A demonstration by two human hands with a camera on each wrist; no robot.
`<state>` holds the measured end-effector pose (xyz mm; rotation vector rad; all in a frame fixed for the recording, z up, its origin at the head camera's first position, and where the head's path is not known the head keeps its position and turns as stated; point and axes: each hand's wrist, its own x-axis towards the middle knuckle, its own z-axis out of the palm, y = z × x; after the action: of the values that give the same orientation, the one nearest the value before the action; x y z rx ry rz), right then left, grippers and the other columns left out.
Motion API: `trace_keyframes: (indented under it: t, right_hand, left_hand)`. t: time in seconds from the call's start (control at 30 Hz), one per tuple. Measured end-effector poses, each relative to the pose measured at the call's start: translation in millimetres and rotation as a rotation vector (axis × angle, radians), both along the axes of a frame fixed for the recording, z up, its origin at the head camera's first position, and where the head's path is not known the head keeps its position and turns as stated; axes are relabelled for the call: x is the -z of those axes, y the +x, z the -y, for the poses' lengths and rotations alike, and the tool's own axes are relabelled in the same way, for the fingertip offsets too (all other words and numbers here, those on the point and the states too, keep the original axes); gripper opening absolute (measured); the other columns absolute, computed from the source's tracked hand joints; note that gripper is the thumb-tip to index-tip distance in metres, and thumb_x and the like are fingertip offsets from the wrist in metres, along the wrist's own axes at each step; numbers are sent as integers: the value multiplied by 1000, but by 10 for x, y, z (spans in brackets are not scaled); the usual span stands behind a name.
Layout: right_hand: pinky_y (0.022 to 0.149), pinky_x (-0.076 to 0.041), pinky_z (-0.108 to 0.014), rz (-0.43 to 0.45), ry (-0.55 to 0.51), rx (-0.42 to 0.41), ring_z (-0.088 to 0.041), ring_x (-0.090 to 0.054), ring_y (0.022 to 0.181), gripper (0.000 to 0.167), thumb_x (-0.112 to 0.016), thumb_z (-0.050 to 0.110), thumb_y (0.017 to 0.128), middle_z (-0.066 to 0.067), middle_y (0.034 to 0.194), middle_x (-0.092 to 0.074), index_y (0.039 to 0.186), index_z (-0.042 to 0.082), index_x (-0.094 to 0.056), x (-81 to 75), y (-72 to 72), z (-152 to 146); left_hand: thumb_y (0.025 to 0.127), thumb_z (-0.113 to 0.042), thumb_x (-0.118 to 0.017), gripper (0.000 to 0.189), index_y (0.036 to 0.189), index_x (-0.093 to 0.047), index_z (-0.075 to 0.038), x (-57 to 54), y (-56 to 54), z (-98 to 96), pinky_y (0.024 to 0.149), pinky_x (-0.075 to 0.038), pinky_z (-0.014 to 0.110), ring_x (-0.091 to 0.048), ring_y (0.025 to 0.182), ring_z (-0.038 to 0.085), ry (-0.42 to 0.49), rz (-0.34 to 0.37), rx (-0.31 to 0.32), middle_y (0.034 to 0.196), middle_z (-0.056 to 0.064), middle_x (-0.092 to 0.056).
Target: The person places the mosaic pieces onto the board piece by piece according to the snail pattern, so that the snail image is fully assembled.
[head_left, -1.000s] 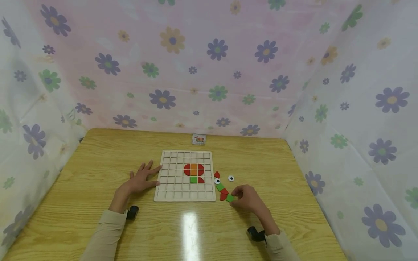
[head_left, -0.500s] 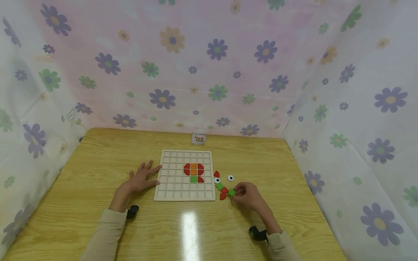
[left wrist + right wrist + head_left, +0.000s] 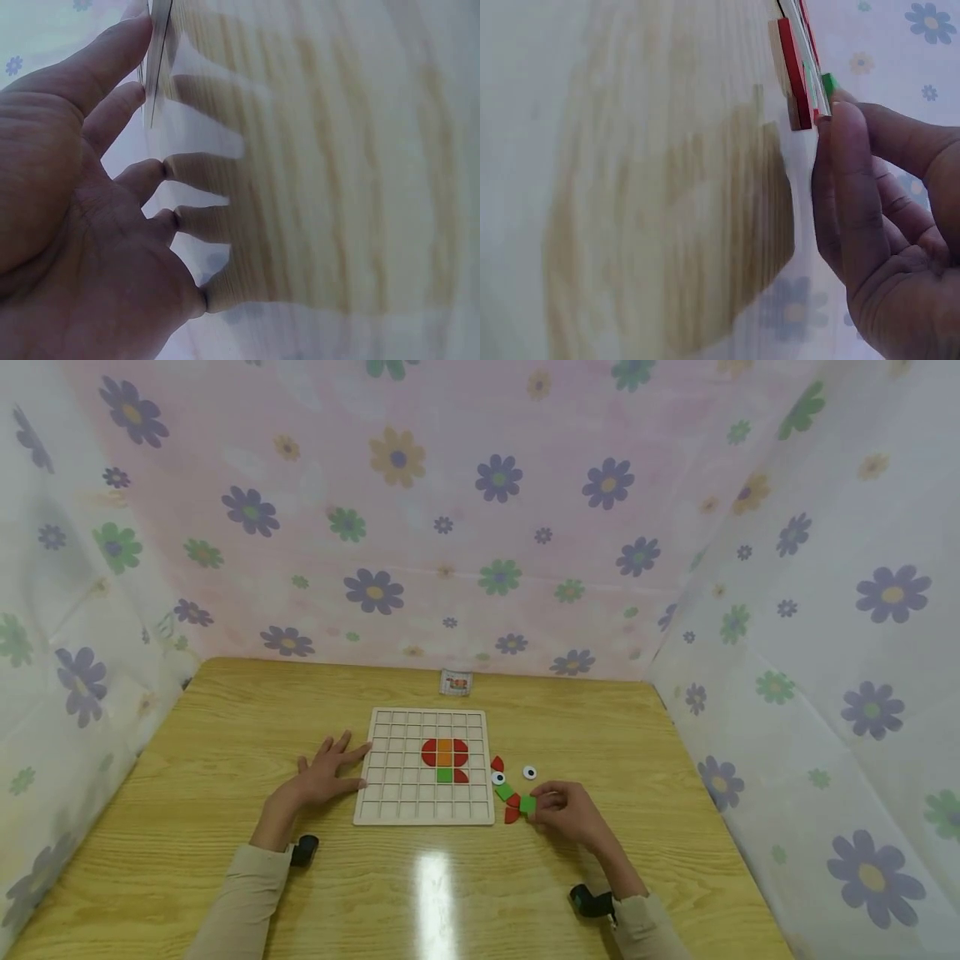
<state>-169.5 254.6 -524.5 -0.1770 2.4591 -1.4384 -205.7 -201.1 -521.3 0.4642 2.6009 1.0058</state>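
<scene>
My right hand [image 3: 570,812] pinches a green square tile [image 3: 528,804] between thumb and fingertips, close over a red quarter-round tile [image 3: 512,816]. The right wrist view shows the tile's green corner [image 3: 829,82] at the fingertips, beside a red tile edge [image 3: 793,75]. My left hand [image 3: 321,777] lies with spread fingers, thumb and fingertips at the left edge of a wooden grid board [image 3: 397,810]. Set in the board are red quarter-round tiles [image 3: 430,752], orange squares [image 3: 445,746] and a green square [image 3: 445,775]. The left wrist view shows the left palm [image 3: 97,247] with fingers extended.
Right of the board lie two eye discs [image 3: 530,772], another green tile [image 3: 503,792] and a red tile [image 3: 497,763]. A small picture card [image 3: 456,682] sits behind the board on the wooden table [image 3: 225,710]. Flowered cloth [image 3: 450,527] surrounds it.
The right hand has moved the green square slightly away from the near table edge and turned it straighter. The left hand and the board's tiles stay as they were.
</scene>
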Motion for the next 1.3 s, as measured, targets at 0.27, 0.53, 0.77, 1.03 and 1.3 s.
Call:
trace_keyframes:
  t: [0.27, 0.53, 0.77, 1.03, 1.3]
  right_hand:
    - [67, -60, -32, 36, -138, 47, -18, -71, 77, 24, -69, 0, 94, -21, 96, -74, 115, -10, -66, 5, -19, 79]
    - [70, -62, -36, 35, -210, 84, -22, -74, 81, 33, -71, 7, 95, -21, 98, -76, 123, -10, -66, -23, -16, 243]
    - [69, -62, -33, 36, -224, 150, -19, -74, 78, 28, -75, 10, 93, -17, 97, -76, 114, -7, -71, -36, -49, 475]
    - [66, -61, -31, 13, -210, 134, -22, -73, 74, 20, -74, 10, 94, -19, 96, -77, 107, -6, -74, -17, -98, 701]
    - [63, -56, -27, -54, -144, 59, -20, -71, 76, 18, -76, 12, 92, -15, 92, -77, 103, -2, -77, 8, -182, 864]
  left_hand:
    - [99, -32, -67, 71, 158, -36, -7, -2, -9, -13, 100, 8, 88, 6, 149, 60, -2, -2, -1, 165, 34, -4]
    - [99, -32, -67, 71, 158, -36, -6, -3, -7, -16, 100, 8, 88, 6, 148, 60, 0, -2, 1, 165, 34, -4]
    - [100, -31, -67, 71, 158, -35, -6, -27, 9, -5, 100, 10, 87, 8, 148, 60, 7, 5, -4, 165, 34, -3]
    - [99, -31, -67, 71, 157, -36, -5, -27, 17, -10, 100, 9, 87, 8, 148, 60, 15, 10, -5, 165, 34, -3]
    - [99, -32, -67, 71, 158, -35, -6, -27, 11, -10, 100, 10, 87, 8, 148, 59, 12, 15, -6, 165, 34, -3]
